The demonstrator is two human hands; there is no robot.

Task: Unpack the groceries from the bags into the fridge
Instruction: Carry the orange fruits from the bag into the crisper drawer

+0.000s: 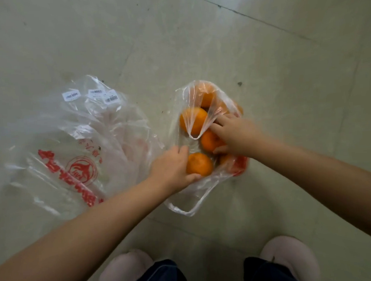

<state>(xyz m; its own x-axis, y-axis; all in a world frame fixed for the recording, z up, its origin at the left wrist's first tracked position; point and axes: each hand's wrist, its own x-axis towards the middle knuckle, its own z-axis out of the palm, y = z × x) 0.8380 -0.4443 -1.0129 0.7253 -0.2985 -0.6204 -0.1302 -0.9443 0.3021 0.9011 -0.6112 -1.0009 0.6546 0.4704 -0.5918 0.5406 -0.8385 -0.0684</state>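
**Both hands in the orange bag on the floor**

The left hand is curling round an orange, fingers over its far side and thumb under its near side, so it is gripping that fruit inside the bag (thin clear plastic, mouth spread open, one handle loop trailing back toward the person).

The right hand is reaching in from the other side. Its thumb is pressing the near side of a second orange and its index finger is lying across the fruit's far side, so it is pinching or starting to grip it; the remaining fingers are spreading toward the far end of the bag, touching plastic. How firmly it is holding I cannot tell.

A third orange is sitting just beyond the right fingertips, under a stretched handle strip. A fourth is lying further out at the far end of the bag. More orange is showing beneath the right palm, partly hidden.

Out past the left forearm an empty bag is lying crumpled, with red print and white barcode labels at its far edge, its near corner almost touching the left wrist.

Everything is resting on a pale tiled floor. Two slippers and dark trouser cuffs are showing below the arms.
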